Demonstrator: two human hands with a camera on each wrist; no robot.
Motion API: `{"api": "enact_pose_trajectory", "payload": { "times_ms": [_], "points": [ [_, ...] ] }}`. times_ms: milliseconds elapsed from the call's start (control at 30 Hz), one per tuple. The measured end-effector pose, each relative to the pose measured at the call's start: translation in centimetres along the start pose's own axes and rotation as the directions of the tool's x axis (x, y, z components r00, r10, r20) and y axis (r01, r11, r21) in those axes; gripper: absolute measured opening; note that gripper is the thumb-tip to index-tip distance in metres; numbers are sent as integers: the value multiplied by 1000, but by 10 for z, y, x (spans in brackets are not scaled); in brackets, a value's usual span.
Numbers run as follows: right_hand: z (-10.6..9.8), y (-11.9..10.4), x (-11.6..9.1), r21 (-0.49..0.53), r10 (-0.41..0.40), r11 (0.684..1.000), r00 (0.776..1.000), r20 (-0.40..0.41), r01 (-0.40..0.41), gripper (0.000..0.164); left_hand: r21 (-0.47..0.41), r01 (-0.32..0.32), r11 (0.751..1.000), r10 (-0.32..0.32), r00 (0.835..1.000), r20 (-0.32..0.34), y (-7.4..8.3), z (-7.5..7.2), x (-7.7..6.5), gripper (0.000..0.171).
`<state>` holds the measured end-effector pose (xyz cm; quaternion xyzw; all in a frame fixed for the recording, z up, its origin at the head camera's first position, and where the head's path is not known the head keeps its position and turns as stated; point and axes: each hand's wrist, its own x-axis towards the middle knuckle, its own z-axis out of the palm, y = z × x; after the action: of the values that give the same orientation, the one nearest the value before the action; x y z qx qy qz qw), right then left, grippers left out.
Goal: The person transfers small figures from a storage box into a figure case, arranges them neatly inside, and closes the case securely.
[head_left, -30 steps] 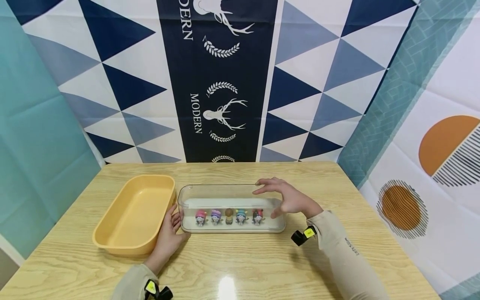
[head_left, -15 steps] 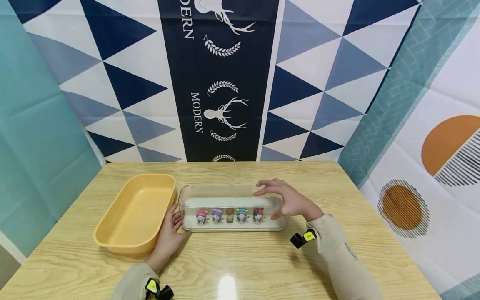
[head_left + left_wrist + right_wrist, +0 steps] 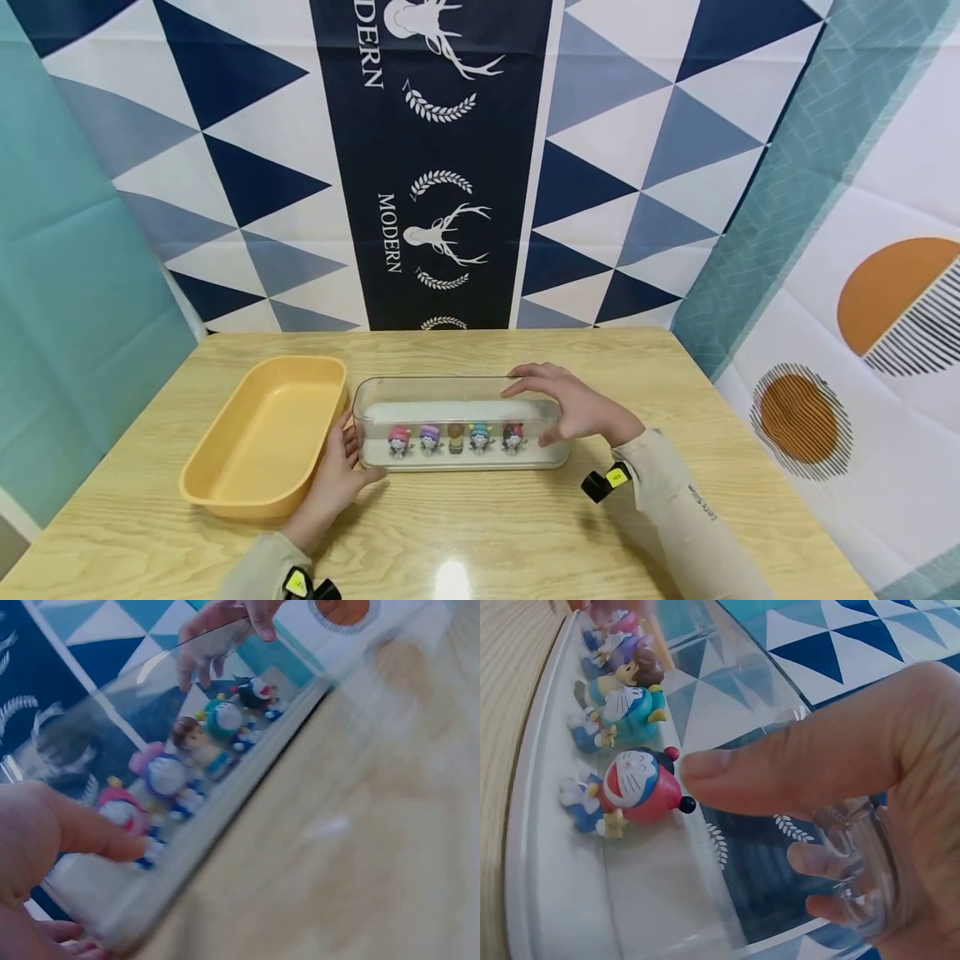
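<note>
A long clear display box [image 3: 465,410] with a white base lies on the wooden table. Several small figurines [image 3: 480,437] stand in a row inside it; their hats are pink, purple, teal and red-black, and one has bare brown hair. My left hand [image 3: 333,479] holds the box's left end, the thumb at the front lower edge and fingers along the end wall. My right hand [image 3: 577,404] spans the right end, thumb at the front and fingers at the rear top edge. In the right wrist view the thumb [image 3: 780,772] is close to the red figurine [image 3: 641,787]; other fingertips show through the clear plastic.
A yellow basin [image 3: 266,437] stands on the table just left of the box, close beside my left hand. Patterned cloth hangs behind the table's rear edge and on both sides. Bare wood [image 3: 487,533] lies in front of the box.
The head view has shifted slightly. My left thumb has edged a little to the right along the box's front edge; the right hand, box and figurines keep their places.
</note>
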<state>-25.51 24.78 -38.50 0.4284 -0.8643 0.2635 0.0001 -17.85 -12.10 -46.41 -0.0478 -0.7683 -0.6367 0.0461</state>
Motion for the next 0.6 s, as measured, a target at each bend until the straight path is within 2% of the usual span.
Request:
{"api": "enact_pose_trajectory", "payload": {
  "times_ms": [133,233,333,467,533,600],
  "points": [
    [-2,-4,2,-55,0,999,1000,23,2,82,114,-63,992,55,996,75,23,-8,5,117],
    [-2,-8,3,-85,22,996,999,37,-19,77,254,-102,962,71,989,130,41,-12,8,118],
    [-2,-15,3,-115,61,992,997,36,-57,68,434,-126,892,47,981,188,56,-12,11,118],
    [-3,-29,2,-149,157,977,987,38,-150,60,600,-167,783,37,974,223,68,-8,15,112],
    [-3,-37,2,-170,204,966,978,35,-196,61,657,-214,723,89,972,219,71,-6,17,108],
    [-3,-44,2,-195,238,953,971,10,-232,63,710,-265,652,163,964,210,72,-2,20,104]
  ]
}}
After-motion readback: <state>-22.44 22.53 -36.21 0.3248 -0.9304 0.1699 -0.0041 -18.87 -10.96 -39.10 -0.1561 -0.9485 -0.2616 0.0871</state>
